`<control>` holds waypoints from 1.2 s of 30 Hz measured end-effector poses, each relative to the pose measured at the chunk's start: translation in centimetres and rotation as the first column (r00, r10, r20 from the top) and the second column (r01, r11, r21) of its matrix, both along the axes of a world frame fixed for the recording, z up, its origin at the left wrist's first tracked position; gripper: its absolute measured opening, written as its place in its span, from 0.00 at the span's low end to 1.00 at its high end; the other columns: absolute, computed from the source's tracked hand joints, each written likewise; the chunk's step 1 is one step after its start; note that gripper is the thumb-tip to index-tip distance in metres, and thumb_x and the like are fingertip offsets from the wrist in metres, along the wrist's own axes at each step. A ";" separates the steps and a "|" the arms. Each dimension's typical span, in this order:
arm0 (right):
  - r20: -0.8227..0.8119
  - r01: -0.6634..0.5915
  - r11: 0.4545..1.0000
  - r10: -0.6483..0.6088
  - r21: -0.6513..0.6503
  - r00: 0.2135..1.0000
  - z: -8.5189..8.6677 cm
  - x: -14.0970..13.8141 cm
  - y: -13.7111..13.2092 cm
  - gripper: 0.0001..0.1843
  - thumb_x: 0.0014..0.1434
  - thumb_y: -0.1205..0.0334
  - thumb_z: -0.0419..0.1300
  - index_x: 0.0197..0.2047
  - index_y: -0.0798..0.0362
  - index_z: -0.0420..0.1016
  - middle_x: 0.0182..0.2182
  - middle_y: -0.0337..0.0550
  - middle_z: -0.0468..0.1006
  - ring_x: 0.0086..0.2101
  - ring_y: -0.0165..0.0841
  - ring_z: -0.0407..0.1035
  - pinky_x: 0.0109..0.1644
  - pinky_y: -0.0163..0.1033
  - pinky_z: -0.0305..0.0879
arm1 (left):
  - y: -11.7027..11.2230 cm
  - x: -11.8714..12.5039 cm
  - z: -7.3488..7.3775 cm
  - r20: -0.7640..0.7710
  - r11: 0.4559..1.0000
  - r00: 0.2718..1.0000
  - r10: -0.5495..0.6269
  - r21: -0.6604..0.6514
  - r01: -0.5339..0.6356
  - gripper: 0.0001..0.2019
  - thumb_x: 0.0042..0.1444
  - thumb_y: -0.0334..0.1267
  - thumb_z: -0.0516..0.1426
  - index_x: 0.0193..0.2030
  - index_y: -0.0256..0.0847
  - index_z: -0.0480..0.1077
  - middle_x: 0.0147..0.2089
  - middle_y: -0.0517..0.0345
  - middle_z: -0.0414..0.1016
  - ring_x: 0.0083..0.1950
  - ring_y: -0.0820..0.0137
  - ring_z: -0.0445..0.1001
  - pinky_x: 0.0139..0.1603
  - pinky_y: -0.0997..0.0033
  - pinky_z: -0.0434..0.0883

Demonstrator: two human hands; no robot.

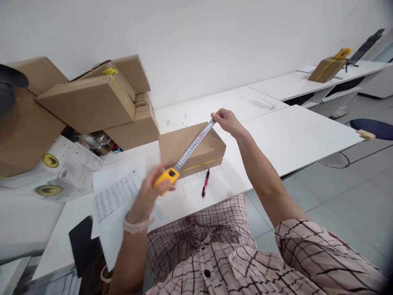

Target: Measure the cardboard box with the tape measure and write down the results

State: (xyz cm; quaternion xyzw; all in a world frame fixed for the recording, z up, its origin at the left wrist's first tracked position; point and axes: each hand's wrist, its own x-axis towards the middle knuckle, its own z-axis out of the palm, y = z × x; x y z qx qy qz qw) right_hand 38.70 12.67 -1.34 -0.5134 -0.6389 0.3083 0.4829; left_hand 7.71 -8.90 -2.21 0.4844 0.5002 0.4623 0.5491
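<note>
A flat brown cardboard box with a yellow tape strip lies on the white table in front of me. My left hand grips the yellow case of a tape measure just in front of the box's near corner. The steel blade runs diagonally over the box top. My right hand pinches the blade's far end at the box's far edge.
A red and black pen and printed sheets lie near the box. Stacked cardboard boxes fill the left. A dark phone rests at the table's near edge. Another box sits on a far desk.
</note>
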 end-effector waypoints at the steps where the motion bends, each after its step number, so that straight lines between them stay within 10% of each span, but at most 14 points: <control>1: 0.034 -0.065 0.998 0.064 0.028 0.997 0.7 -0.8 0.5 0.17 0.64 0.53 0.63 0.27 0.51 0.67 0.26 0.38 0.67 0.28 0.30 0.57 0.36 0.40 0.54 | -1.3 1.8 -0.7 0.063 0.992 0.993 -0.097 -0.078 0.102 0.35 0.49 0.48 0.70 0.63 0.45 0.69 0.50 0.48 0.79 0.43 0.59 0.83 0.44 0.56 0.83; 8: 0.435 -0.123 0.992 0.118 -0.018 0.892 0.2 -7.6 5.1 0.18 0.65 0.55 0.59 0.25 0.51 0.65 0.28 0.44 0.73 0.36 0.37 0.64 0.50 0.45 0.57 | -1.0 11.9 -2.9 0.389 0.974 0.916 -0.092 -0.158 0.165 0.33 0.42 0.56 0.73 0.49 0.42 0.68 0.49 0.52 0.74 0.37 0.65 0.81 0.40 0.59 0.82; 15: 0.525 -0.100 0.993 0.121 -0.069 0.843 -3.0 -8.0 7.9 0.15 0.65 0.49 0.57 0.33 0.51 0.71 0.38 0.45 0.79 0.38 0.37 0.68 0.48 0.44 0.59 | 1.2 12.9 -2.0 0.390 0.976 0.921 -0.009 -0.198 0.094 0.37 0.37 0.60 0.74 0.45 0.37 0.68 0.46 0.53 0.73 0.34 0.67 0.80 0.36 0.62 0.82; 25: 0.456 -0.134 0.987 0.158 -0.085 0.876 -3.3 -8.1 7.7 0.16 0.60 0.51 0.62 0.27 0.51 0.67 0.29 0.38 0.74 0.31 0.31 0.63 0.38 0.39 0.57 | 0.6 14.1 -2.3 0.413 0.975 0.911 0.011 -0.206 0.081 0.35 0.41 0.60 0.72 0.47 0.38 0.68 0.48 0.52 0.73 0.35 0.67 0.80 0.35 0.60 0.81; 31: 0.147 -0.142 0.989 0.133 0.051 0.980 -1.2 -5.5 6.2 0.17 0.64 0.53 0.61 0.28 0.50 0.65 0.26 0.38 0.70 0.31 0.30 0.62 0.39 0.40 0.62 | 0.7 10.3 -2.0 0.256 0.981 0.958 -0.130 -0.109 0.162 0.31 0.45 0.56 0.70 0.49 0.40 0.68 0.47 0.53 0.73 0.36 0.68 0.78 0.32 0.67 0.78; 36: -0.186 -0.106 0.966 0.152 0.234 0.971 0.9 0.6 -0.7 0.18 0.62 0.46 0.66 0.32 0.50 0.68 0.26 0.36 0.67 0.29 0.28 0.62 0.35 0.38 0.64 | 0.4 3.3 -1.3 0.002 0.929 0.930 -0.367 -0.051 0.367 0.30 0.48 0.47 0.70 0.57 0.44 0.69 0.46 0.56 0.74 0.39 0.69 0.74 0.34 0.73 0.73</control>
